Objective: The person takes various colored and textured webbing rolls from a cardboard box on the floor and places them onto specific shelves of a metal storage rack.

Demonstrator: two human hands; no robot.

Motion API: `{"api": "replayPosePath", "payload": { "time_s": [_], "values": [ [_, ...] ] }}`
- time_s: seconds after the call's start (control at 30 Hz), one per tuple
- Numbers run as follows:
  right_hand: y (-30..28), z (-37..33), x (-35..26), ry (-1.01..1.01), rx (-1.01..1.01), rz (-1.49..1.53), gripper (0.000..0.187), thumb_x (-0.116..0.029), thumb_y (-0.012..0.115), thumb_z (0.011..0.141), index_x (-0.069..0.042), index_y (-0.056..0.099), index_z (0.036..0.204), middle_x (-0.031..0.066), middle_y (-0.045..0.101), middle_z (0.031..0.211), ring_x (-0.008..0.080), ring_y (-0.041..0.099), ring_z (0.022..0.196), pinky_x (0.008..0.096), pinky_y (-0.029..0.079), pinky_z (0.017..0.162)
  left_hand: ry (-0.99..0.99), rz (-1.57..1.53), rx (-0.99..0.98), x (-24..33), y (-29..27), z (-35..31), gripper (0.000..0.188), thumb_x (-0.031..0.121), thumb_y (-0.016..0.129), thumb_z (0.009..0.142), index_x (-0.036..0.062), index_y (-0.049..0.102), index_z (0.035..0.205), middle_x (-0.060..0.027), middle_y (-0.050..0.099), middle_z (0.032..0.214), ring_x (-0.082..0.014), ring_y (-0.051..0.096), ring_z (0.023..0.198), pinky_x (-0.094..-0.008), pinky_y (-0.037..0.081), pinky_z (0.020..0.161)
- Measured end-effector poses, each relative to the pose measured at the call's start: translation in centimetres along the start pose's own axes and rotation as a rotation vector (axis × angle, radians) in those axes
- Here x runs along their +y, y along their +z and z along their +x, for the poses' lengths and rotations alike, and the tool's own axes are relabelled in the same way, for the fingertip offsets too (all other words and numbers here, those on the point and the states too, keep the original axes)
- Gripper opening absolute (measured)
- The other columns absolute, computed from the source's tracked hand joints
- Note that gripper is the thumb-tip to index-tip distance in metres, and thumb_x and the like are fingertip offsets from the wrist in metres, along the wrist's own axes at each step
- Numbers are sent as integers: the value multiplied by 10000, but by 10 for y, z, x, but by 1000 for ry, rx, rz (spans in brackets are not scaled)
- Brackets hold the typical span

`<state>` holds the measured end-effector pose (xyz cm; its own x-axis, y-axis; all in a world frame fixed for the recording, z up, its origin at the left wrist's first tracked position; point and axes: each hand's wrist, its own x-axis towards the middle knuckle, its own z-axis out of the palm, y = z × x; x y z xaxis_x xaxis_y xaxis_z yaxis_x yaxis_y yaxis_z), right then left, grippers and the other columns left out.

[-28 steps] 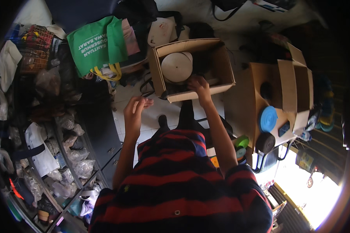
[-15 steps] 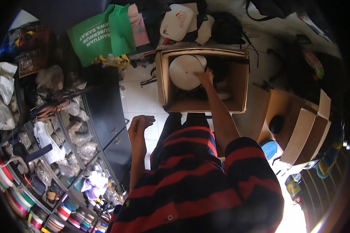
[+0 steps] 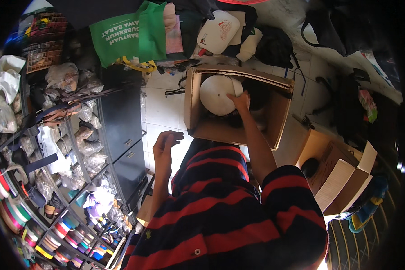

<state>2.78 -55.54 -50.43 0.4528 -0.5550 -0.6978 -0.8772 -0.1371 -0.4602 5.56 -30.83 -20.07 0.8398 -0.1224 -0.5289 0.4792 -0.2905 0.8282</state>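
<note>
With right hand, grips a white strap roll inside a cardboard box; holds left hand empty, half-curled, nearby.

A roll lies in the carton near its far-left corner. A cabinet stands off its left edge, another box off its near-right corner.
</note>
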Motion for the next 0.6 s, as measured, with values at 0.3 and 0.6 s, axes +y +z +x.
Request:
{"api": "replayPosePath", "payload": {
  "time_s": [0.3, 0.6],
  "values": [
    [1, 20, 28, -151, -143, 146, 943, -421, 848, 576, 56, 426, 1272, 221, 565, 1182, 355, 579, 1065, 408, 492, 864, 31, 29, -51, 3, 0, 5, 211, 154, 452, 965, -18, 555, 1030, -149, 644, 1004, -223, 633, 931, -329, 495, 821],
    [-21, -48, -14, -409, -160, 154, 688, -347, 810, 642, -9, 503, 1156, 205, 646, 1007, 355, 628, 945, 417, 484, 820, 109, 59, -69, 1, -3, 10, 196, 130, 494, 942, -40, 576, 993, -124, 660, 948, -192, 624, 890, -289, 464, 819]
  ]
}}
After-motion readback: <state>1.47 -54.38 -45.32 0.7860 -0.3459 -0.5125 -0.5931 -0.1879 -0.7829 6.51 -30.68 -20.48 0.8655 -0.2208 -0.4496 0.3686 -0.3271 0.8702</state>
